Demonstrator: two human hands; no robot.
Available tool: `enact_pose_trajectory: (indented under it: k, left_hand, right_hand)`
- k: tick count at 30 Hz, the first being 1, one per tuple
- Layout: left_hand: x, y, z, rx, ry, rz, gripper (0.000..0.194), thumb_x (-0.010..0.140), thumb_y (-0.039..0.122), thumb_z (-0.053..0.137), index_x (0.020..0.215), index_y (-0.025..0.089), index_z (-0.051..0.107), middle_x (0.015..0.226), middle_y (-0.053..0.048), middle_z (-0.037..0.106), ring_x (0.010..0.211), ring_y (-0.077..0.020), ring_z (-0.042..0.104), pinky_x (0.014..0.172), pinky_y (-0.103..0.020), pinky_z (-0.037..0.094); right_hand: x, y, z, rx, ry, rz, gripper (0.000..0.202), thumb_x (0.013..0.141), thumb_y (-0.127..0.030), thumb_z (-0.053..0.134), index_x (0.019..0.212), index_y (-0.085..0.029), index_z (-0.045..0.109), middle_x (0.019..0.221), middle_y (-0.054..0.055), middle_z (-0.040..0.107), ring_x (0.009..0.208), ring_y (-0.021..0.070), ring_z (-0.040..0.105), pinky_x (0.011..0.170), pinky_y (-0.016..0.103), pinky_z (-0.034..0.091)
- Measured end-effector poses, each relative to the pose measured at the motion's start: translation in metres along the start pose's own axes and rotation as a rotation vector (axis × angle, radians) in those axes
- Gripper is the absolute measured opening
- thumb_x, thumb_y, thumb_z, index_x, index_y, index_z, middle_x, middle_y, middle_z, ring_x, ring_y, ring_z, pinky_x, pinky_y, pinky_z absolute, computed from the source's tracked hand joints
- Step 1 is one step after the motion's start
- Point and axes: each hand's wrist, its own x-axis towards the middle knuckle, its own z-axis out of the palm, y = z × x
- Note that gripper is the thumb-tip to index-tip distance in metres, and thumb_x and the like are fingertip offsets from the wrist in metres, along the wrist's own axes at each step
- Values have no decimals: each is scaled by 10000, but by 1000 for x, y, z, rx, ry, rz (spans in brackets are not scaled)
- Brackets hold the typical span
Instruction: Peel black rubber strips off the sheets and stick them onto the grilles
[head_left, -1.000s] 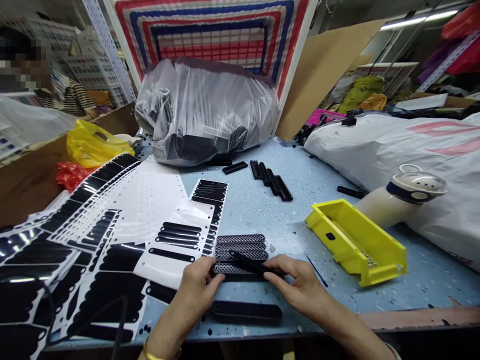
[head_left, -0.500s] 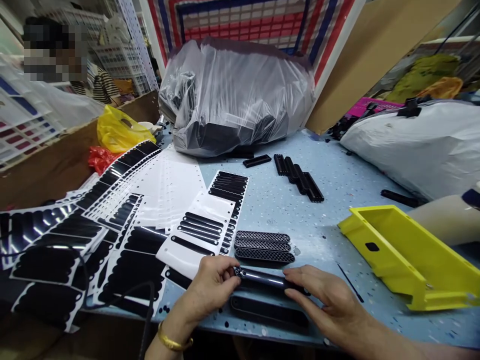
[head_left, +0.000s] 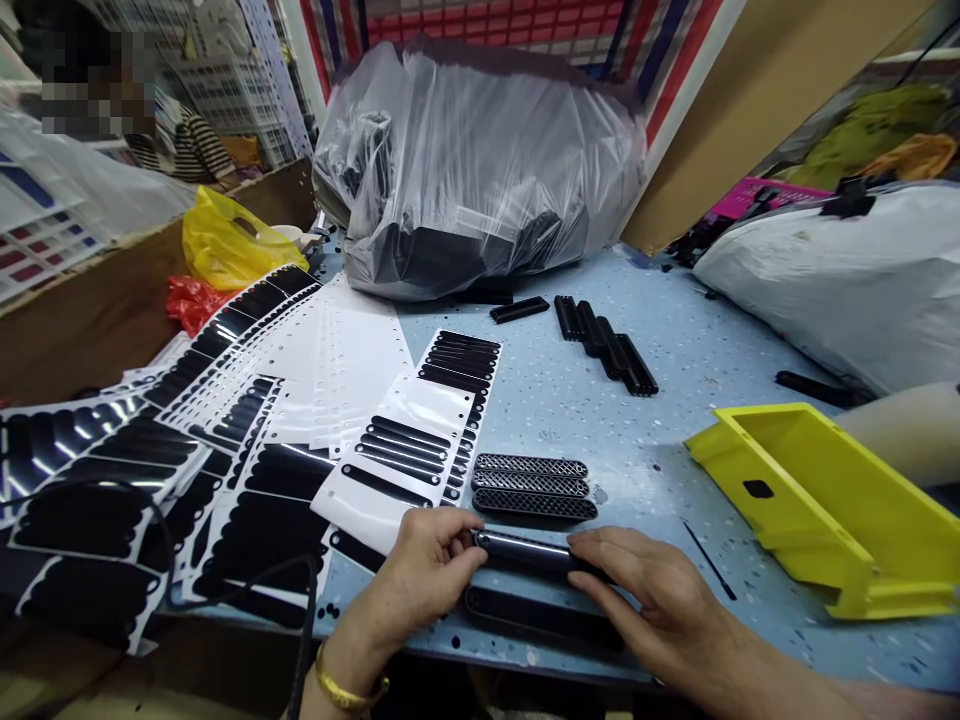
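A long black plastic bar [head_left: 525, 552] with rounded ends and a glossy top strip lies level between my hands, just above the table. My left hand [head_left: 431, 560] pinches its left end between thumb and bent fingers. At the other end, my right hand [head_left: 645, 585] has its fingers over the bar and its thumb along the near side, hiding that end. Nearer me rests another black bar [head_left: 540, 617], partly covered by my right hand. Just beyond are several black bars with a lattice surface [head_left: 534, 487], laid side by side.
Sheets of black adhesive strips [head_left: 405, 450] spread across the left side. A yellow bin [head_left: 810, 510] stands at right. Further back are several black bars [head_left: 606, 345] in a staggered row and a big translucent bag [head_left: 480, 180]. A white sack [head_left: 847, 280] bulges at far right.
The camera view has shifted slightly. Both hands keep their hold on the bar in nearly the same place, and the right fingers press on its top much as before.
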Motion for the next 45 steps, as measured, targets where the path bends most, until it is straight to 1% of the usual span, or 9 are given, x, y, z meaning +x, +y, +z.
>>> enact_pose_trajectory:
  k: [8,12,15,22,29,33,37,41,45]
  left_hand:
    - [1,0,-1,-2,-4,15,242,734,188,617,923,125,753,567,23,569,518,-116,527,500,-215,417]
    - [2,-2,0,-17,-15,9,226,739,190,613,907,132,753,577,22,570,526,-117,533,507,-218,415]
    - [0,-2,0,-26,-17,-5,229,744,192,615,918,135,753,589,22,570,534,-119,539,516,-220,416]
    - [0,-1,-1,-10,-16,-20,232,739,201,615,917,137,750,583,25,562,528,-122,544,510,-220,414]
    - [0,3,-1,-8,-9,-25,227,727,196,623,903,129,750,563,33,547,514,-113,532,499,-211,405]
    - [-1,4,-2,-16,-12,-42,237,711,190,623,902,127,748,550,33,554,501,-109,527,483,-204,392]
    - [0,3,-3,-98,-41,-111,272,767,294,594,925,115,723,524,17,591,425,-100,512,420,-191,383]
    - [6,4,-4,-167,-52,-196,319,786,423,597,820,121,695,492,22,568,348,-79,471,350,-171,349]
    - [12,9,-3,-171,-61,-253,304,757,428,624,752,127,671,450,41,522,354,-90,505,335,-160,352]
  right_hand:
    - [-1,0,2,3,-27,49,187,904,-194,533,964,-229,706,840,74,745,727,213,710,653,323,598]
    - [0,-2,0,-16,-42,47,196,904,-195,519,919,-240,709,807,65,735,710,211,702,632,313,587]
    - [0,-3,0,-27,-34,43,190,904,-191,518,925,-235,702,816,68,731,718,213,698,638,317,584]
    - [-1,-2,1,-15,-121,70,208,923,-189,506,840,-240,690,809,67,722,714,210,685,646,324,559]
    - [1,-3,-1,-32,-99,22,213,909,-164,495,802,-239,663,765,63,704,667,209,667,592,314,539]
    - [1,-2,0,-34,-132,44,209,913,-165,495,809,-231,663,799,71,708,698,208,669,615,316,536]
    - [0,-3,1,-28,-133,53,215,910,-156,491,805,-231,663,800,70,705,703,209,666,625,320,535]
    - [-1,-3,0,-25,-127,38,219,915,-154,487,802,-227,660,804,76,702,705,213,663,618,323,534]
    - [-4,-2,0,-19,-174,75,213,925,-158,498,846,-224,684,871,82,715,768,215,673,694,335,545]
